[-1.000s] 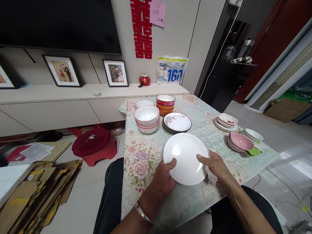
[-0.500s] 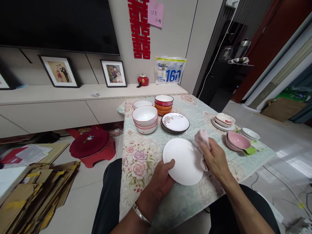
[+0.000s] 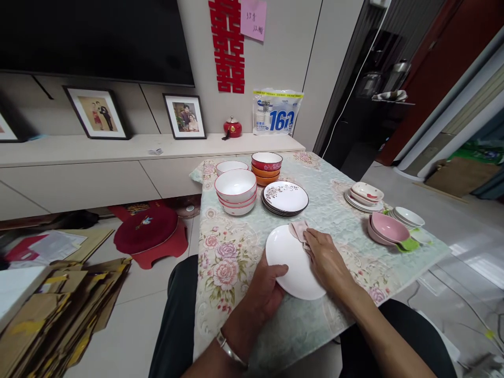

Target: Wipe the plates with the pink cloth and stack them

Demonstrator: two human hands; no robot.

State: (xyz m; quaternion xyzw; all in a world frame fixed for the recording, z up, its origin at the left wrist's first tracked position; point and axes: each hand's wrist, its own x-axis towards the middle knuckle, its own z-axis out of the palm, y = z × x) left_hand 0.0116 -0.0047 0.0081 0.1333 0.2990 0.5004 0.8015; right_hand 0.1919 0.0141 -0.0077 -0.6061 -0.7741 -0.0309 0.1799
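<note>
A plain white plate [image 3: 287, 260] rests near the front edge of the table with the floral cloth [image 3: 228, 252]. My left hand [image 3: 264, 291] grips the plate's near left rim, thumb on top. My right hand [image 3: 323, 260] lies on the plate's upper right part and presses a small pink cloth [image 3: 298, 229] onto it, fingers closed over the cloth.
Behind the plate stand a stack of patterned plates [image 3: 285, 198], stacked white bowls with red rims [image 3: 235, 190] and red and orange bowls [image 3: 266, 167]. Pink bowls [image 3: 388, 229] and small white dishes [image 3: 363, 195] sit at the right. Cardboard [image 3: 51, 320] and a red stool [image 3: 148, 235] are on the floor at left.
My right hand has moved with the pink cloth from the plate's right rim up and onto its upper surface. The left hand kept its grip on the plate.
</note>
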